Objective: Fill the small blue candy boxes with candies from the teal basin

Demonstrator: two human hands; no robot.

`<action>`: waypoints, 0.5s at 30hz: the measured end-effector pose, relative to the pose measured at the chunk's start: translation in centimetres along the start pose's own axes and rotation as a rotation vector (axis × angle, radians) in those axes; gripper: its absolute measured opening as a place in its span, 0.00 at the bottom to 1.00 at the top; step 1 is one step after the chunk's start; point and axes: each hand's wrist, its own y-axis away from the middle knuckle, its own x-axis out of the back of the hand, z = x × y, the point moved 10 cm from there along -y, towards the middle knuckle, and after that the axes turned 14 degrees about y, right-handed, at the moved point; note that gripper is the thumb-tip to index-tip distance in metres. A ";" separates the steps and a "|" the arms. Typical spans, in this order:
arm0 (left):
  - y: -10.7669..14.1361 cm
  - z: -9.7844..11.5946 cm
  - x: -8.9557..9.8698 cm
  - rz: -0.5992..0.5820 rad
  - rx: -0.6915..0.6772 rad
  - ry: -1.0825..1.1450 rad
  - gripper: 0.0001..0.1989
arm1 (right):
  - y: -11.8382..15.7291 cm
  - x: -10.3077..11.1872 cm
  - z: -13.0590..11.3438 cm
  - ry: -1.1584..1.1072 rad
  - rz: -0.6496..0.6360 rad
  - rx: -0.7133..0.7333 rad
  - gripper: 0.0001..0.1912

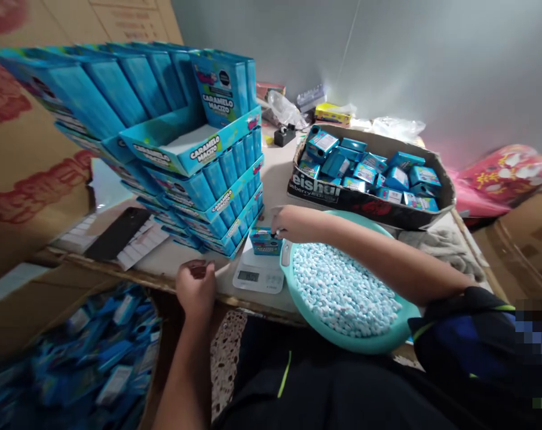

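My right hand [291, 224] is closed in a pinch at the top right of a small blue box [266, 242]. A small pale candy appears to show at its fingertips. That box stands on a white digital scale [258, 278] with a grey display. My right forearm crosses over a turquoise basin [304, 307] full of pale blue and white candies [346, 292]. Near the table's front edge, left of the scale, my left hand [196, 286] has loosely curled fingers. A gap shows between thumb and fingers, with nothing visible in it.
Stacked display trays [226, 203] of blue boxes rise at the left. A cut-down carton [364, 206] with several blue boxes stands behind the basin. A large carton at lower left holds many blue packs [91, 352]. A dark phone-like slab [118, 233] lies on the table.
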 end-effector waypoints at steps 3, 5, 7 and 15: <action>-0.1 0.1 -0.2 -0.024 -0.001 -0.017 0.17 | 0.1 0.4 -0.3 0.007 0.007 -0.009 0.09; -0.1 0.1 -0.2 -0.024 -0.001 -0.009 0.17 | 0.1 0.6 -0.3 0.001 0.003 -0.030 0.09; -0.1 -0.1 -0.2 -0.015 -0.006 0.013 0.18 | 0.2 0.8 -0.2 -0.004 0.000 -0.048 0.10; 0.3 -0.3 -0.2 0.005 -0.064 0.048 0.19 | 2.7 2.6 0.5 -0.019 0.063 -0.156 0.10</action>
